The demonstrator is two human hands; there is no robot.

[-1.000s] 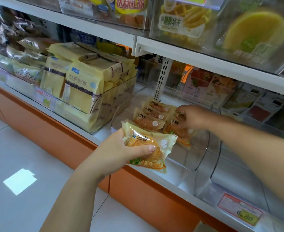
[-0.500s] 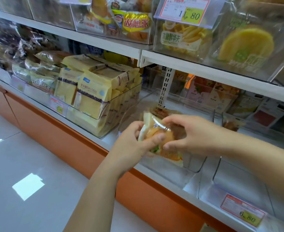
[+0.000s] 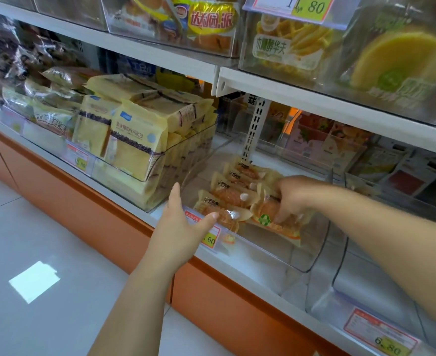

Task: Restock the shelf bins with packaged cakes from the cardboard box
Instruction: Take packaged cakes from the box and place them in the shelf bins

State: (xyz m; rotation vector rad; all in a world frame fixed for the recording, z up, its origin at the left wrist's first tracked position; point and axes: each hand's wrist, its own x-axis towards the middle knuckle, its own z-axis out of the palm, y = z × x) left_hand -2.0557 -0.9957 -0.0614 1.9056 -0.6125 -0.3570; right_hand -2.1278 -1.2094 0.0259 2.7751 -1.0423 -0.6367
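Grips a packaged cake (image 3: 270, 220) with the right hand (image 3: 292, 195) — fingers curled down over the wrapper — at the front right of the clear bin (image 3: 311, 255) on the lower shelf. Holds the left hand (image 3: 178, 227) open and empty, fingers straight, at the bin's front left corner, thumb tip just above the price label (image 3: 211, 238). Contains further packaged cakes (image 3: 233, 195), overlapped in a row behind. Adjoins yellow bread packs (image 3: 134, 142) on the left.
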